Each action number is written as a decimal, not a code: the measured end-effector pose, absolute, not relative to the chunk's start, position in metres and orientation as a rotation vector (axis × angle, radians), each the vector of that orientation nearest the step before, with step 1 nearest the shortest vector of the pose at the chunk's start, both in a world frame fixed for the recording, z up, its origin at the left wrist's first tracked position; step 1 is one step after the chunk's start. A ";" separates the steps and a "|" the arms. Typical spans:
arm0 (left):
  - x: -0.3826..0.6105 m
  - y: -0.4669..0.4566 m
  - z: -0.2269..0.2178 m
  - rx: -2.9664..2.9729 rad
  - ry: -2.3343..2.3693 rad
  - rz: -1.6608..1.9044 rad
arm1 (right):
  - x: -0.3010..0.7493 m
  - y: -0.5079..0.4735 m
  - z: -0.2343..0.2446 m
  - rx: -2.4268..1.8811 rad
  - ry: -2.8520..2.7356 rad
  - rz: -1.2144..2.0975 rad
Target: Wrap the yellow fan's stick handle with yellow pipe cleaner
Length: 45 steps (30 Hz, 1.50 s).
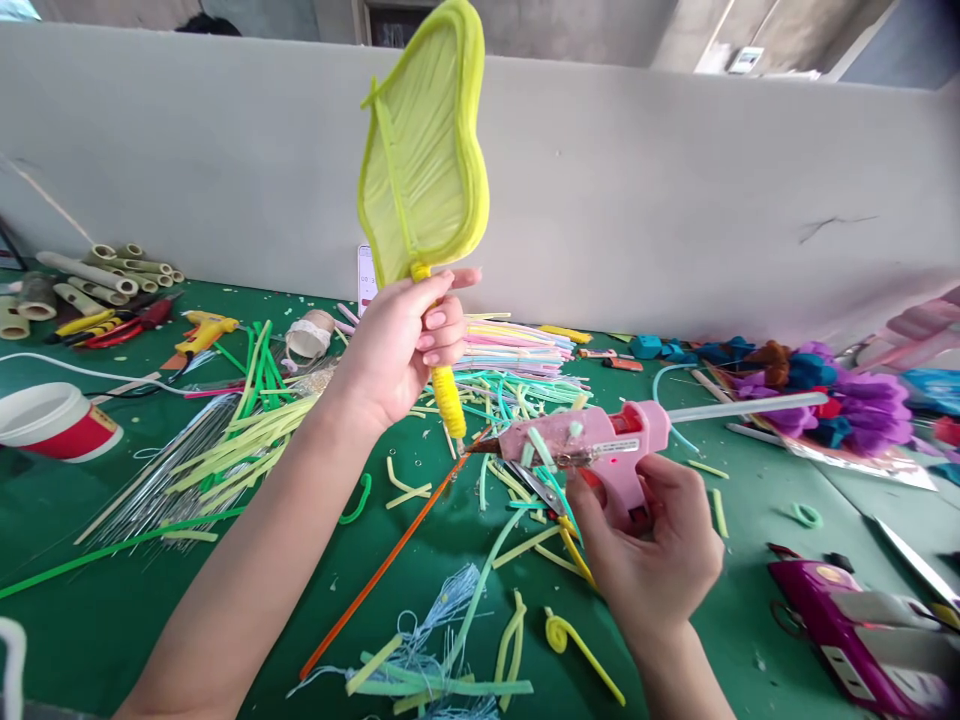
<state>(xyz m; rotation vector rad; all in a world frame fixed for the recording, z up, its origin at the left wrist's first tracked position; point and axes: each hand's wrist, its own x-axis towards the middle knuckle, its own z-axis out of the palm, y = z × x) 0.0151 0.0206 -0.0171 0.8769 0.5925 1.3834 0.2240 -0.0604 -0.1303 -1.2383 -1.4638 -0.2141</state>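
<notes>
Upright in my left hand (412,345) is a yellow-green leaf-shaped fan (427,150), its edge made of fuzzy chenille stems. My fingers are closed around its yellow wrapped handle (448,400), whose lower end sticks out below them. A pink hot glue gun (592,450) is gripped in my right hand (652,550), with a clear glue stick (750,406) protruding from its back. The gun's nozzle points left, close to the handle's bottom tip; whether they touch I cannot tell. Beneath it, an orange chenille stem (382,570) lies across the green table.
Cut chenille stems (240,450) and pastel bundles (514,345) cover the middle. To the left are a paper cup (60,420), a yellow glue gun (202,332), pliers (127,325) and bamboo tubes (97,275). A purple power strip (855,630) and scissors (919,565) lie right; a white partition (637,200) stands behind.
</notes>
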 end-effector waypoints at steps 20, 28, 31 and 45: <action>0.016 0.020 -0.018 0.636 0.305 1.298 | 0.220 -0.062 -0.125 -1.281 -1.295 0.176; 0.015 0.021 -0.020 0.674 0.376 1.347 | 0.222 -0.062 -0.126 -1.268 -1.308 0.217; 0.016 0.021 -0.019 0.693 0.421 1.358 | 0.222 -0.062 -0.126 -1.261 -1.320 0.221; 0.016 0.019 -0.018 0.714 0.400 1.366 | 0.223 -0.062 -0.128 -1.276 -1.321 0.230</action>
